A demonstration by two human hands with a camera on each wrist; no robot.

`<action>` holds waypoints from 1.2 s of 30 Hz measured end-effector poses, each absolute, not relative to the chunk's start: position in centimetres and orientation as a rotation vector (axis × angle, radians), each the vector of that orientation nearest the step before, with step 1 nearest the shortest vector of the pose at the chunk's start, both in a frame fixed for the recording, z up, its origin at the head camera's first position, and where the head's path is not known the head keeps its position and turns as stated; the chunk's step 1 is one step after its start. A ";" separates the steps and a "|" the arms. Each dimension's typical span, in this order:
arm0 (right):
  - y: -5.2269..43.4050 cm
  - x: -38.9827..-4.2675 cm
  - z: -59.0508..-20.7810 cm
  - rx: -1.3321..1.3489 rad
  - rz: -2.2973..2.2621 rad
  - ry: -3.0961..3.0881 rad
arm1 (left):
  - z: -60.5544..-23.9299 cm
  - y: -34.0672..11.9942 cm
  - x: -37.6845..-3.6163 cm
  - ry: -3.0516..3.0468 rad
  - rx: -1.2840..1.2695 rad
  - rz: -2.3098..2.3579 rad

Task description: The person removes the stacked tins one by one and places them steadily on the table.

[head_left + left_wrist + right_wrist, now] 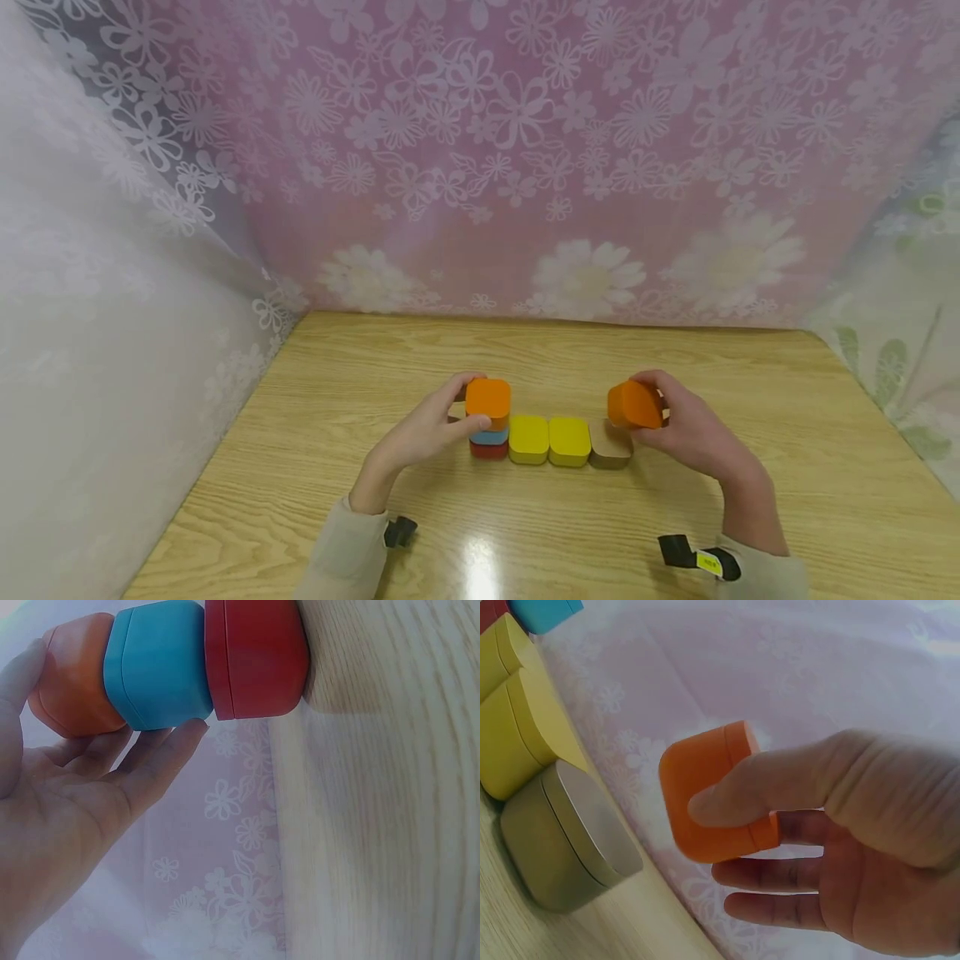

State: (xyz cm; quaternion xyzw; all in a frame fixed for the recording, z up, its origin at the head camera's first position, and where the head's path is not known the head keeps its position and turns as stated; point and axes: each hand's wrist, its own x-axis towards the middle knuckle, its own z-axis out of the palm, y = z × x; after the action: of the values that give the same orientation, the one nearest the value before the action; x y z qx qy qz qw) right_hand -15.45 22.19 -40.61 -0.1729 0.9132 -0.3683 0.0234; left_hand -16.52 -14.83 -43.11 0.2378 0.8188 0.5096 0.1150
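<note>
Orange blocks [487,398] two (yellow blocks [528,438] two).

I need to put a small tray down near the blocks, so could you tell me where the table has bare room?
The table is bare between the row and the near edge, between the wrists, and behind the blocks up to the curtain. It is crowded along the row: the left hand at the stack, yellow blocks, right hand.
</note>
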 end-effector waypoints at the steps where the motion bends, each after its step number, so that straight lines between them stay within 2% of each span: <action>1: 22.3 -15.4 -40.6 -0.528 -1.124 2.831 | -43.1 -14.8 -16.5 2.397 0.697 1.495; 21: 24.3 -14.6 -41.8 -0.411 -0.943 2.806 | -43.2 -15.1 -16.2 2.381 0.714 1.496; 36: 23.8 -14.5 -42.4 -0.451 -0.911 2.796 | -43.3 -15.2 -16.2 2.377 0.731 1.499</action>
State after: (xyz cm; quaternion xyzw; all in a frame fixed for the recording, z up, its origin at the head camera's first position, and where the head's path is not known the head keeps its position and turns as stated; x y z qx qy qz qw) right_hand -14.53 23.84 -42.40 -0.1509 0.9366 -0.3052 0.0830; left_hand -16.23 -15.23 -43.31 0.2498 0.8129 0.5125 0.1187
